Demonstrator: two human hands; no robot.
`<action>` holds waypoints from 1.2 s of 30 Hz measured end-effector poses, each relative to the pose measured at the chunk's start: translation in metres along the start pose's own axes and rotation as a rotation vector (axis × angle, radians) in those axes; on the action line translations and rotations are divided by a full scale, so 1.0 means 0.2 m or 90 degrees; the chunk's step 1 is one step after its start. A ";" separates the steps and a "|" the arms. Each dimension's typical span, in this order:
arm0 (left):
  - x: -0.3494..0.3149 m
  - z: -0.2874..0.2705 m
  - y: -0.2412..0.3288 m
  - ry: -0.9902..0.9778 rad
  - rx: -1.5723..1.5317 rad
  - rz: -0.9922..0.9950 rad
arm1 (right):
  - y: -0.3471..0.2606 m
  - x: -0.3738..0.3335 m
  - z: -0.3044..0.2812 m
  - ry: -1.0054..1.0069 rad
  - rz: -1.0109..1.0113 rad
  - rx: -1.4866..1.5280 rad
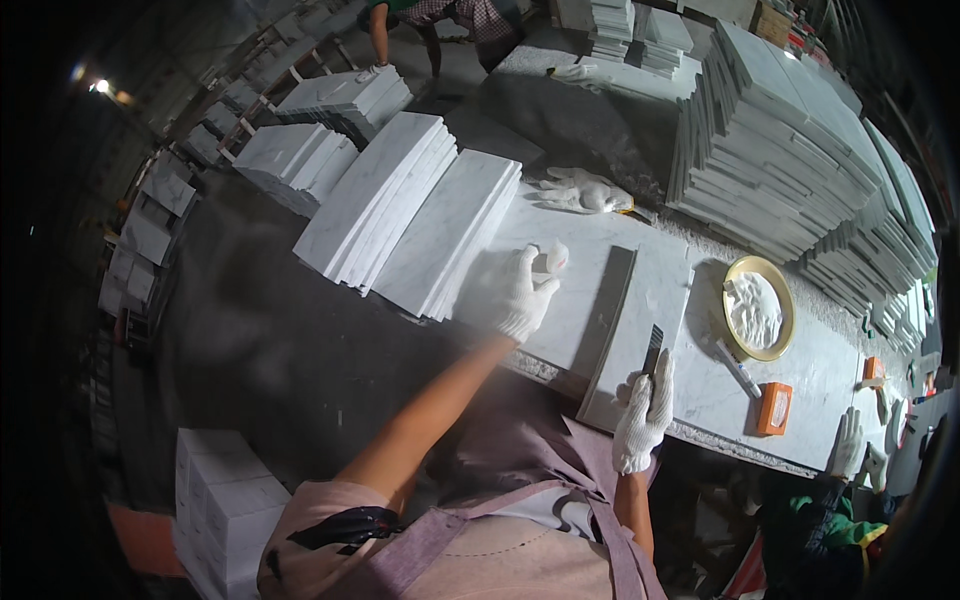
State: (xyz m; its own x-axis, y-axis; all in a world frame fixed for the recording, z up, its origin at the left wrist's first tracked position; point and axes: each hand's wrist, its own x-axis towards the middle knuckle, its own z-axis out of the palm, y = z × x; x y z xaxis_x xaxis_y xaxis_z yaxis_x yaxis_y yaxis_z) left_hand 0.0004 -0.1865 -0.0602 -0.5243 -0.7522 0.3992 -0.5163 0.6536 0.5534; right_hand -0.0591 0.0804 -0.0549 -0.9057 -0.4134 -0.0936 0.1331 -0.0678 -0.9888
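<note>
My left hand [526,300], in a white knit glove, is closed in a pinch above the marble-patterned tabletop. At its fingertips is a small whitish lump [557,258]; what it is made of cannot be made out. My right hand [644,420], gloved too, grips a flat dark tool [654,345] with a striped end, and its handle is hidden in the palm. Under this tool lies a long grey-white stone slab [650,300], crosswise on the table. A loose pair of white gloves [580,191] rests beyond my left hand.
Stacked slabs [440,230] stand left of the work, and a taller stack [780,130] rises at far right. On the right are a yellow bowl [787,300] of white material, a marker [737,368] and an orange box [775,409]. A co-worker's gloved hand [848,445] shows at right.
</note>
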 end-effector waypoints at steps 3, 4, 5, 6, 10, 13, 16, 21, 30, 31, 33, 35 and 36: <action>-0.07 -0.07 0.00 0.073 0.050 0.108 | 0.04 -0.03 -0.02 0.022 -0.050 -0.020; -0.11 -0.07 0.01 0.092 0.024 0.140 | 0.05 -0.03 -0.03 0.043 -0.021 -0.048; -0.15 -0.06 0.01 0.082 -0.037 0.118 | 0.05 -0.05 -0.07 0.003 -0.077 -0.011; -0.19 -0.04 0.02 0.065 -0.030 0.159 | 0.06 -0.05 -0.08 0.003 -0.108 -0.018; -0.31 0.03 0.10 -0.023 -0.135 0.251 | 0.12 -0.05 -0.16 0.006 -0.203 -0.103; -0.28 0.05 0.20 -0.083 -0.185 0.289 | 0.15 -0.07 -0.18 0.024 -0.272 -0.205; -0.17 0.11 0.31 -0.244 -0.151 0.265 | 0.16 -0.07 -0.17 0.055 -0.285 -0.252; 0.04 0.27 0.43 -0.229 -0.078 0.416 | 0.14 -0.04 -0.16 0.070 -0.413 -0.360; 0.32 0.44 0.48 -0.512 0.047 0.385 | 0.17 -0.02 -0.16 0.085 -0.456 -0.440; 0.34 0.46 0.49 -0.512 0.045 0.394 | 0.18 -0.02 -0.16 0.085 -0.458 -0.444; 0.39 0.50 0.50 -0.481 0.030 0.358 | 0.18 -0.01 -0.16 0.086 -0.465 -0.440; 0.43 0.52 0.50 -0.462 -0.042 0.287 | 0.18 -0.01 -0.16 0.091 -0.468 -0.415; 0.44 0.53 0.49 -0.411 -0.099 0.307 | 0.18 -0.01 -0.16 0.093 -0.477 -0.418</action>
State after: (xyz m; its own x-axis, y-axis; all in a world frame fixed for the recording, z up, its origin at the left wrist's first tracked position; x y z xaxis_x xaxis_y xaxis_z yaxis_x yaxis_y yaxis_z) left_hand -0.1668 -0.1798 -0.0483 -0.9755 -0.1646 0.1458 -0.0604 0.8381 0.5422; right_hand -0.0655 0.1074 -0.0939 -0.7115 -0.3507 0.6089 -0.6992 0.2673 -0.6630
